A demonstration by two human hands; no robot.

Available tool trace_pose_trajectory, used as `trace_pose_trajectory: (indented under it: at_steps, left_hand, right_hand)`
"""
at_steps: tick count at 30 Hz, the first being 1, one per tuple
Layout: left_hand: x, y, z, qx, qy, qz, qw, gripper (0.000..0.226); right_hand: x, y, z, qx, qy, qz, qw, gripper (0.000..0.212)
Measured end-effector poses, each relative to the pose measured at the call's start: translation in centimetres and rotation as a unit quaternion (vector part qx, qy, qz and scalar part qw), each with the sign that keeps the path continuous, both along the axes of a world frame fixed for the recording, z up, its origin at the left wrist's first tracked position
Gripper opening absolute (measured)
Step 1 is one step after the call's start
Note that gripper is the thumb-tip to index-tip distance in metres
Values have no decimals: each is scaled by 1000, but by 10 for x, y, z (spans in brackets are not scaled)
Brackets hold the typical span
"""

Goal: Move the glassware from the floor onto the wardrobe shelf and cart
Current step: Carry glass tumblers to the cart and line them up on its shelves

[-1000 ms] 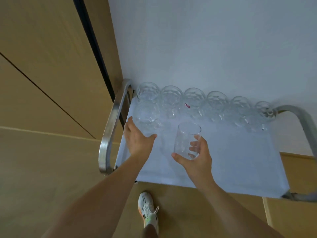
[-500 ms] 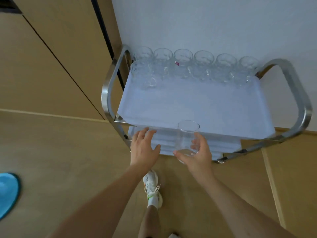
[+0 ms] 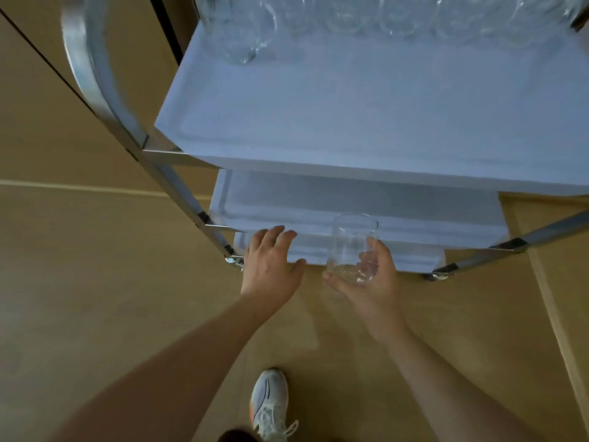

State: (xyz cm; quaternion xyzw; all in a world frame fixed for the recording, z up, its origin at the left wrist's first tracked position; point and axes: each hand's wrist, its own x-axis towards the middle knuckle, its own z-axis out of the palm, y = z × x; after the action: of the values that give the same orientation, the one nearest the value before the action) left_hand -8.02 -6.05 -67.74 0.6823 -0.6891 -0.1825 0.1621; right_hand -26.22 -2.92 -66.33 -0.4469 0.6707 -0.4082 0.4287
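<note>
Both hands are low before the cart (image 3: 105,100): right hand (image 3: 371,279) grasps an upright clear glass (image 3: 350,247) near the lower shelves, left hand (image 3: 271,266) has its fingers spread, holding nothing.

One cart (image 3: 105,100) with three white trays: top (image 3: 350,122), middle (image 3: 366,199) and bottom (image 3: 318,253). One glass (image 3: 350,247) sits in the right hand (image 3: 366,279); the left hand (image 3: 271,269) makes two hands. At twelve o'clock a row of glasses (image 3: 395,14) is cropped and blurred, perhaps seven. One shoe (image 3: 271,406) shows at six o'clock.
</note>
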Motion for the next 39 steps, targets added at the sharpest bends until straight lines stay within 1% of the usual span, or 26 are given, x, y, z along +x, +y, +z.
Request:
trace_pose_trajectory:
  at_steps: [3,5,7,10,13,16,18,21,28,31,34,39]
  left_hand:
    - [-5,-31,-35,-42,-5,-16,999,52]
    - [-7,-55,-52,-75,-9,-31,997,51]
    - [-8,-79,-65,-110,-7,-41,993,51]
    - [-10,-108,-80,-150,-12,-46,987,52]
    - [-14,-130,-93,-173,-12,-46,984,53]
    - [-24,-141,-104,-176,25,-39,983,52]
    - [-33,-144,-108,-163,40,-38,985,50]
    - [-46,-149,-110,-149,32,-56,987,48]
    - [-113,-174,-106,-109,-11,-153,982,48]
    - [-142,-183,-107,-92,-33,-174,980,47]
    - [-154,-181,-113,-104,-107,-182,972,48]
    - [-152,-181,-120,-125,-110,-182,969,48]
  right_hand:
    - [1,-30,-34,-42,15,-10,999,93]
    - [-2,-52,-47,-82,24,-6,996,90]
    - [-7,-73,-57,-127,34,4,991,88]
    - [-15,-101,-75,-182,42,-4,982,92]
    - [-20,-126,-92,-223,53,-23,973,93]
    - [-24,-143,-106,-253,61,-32,965,94]
    - [-28,-150,-111,-255,67,-35,964,96]
    - [-40,-158,-114,-249,79,-42,965,99]
    - [-107,-182,-115,-231,124,-90,961,95]
    - [-134,-194,-118,-227,139,-96,959,90]
    - [-157,-213,-117,-212,145,-104,961,91]
    - [-195,-259,-117,-217,192,-142,947,92]
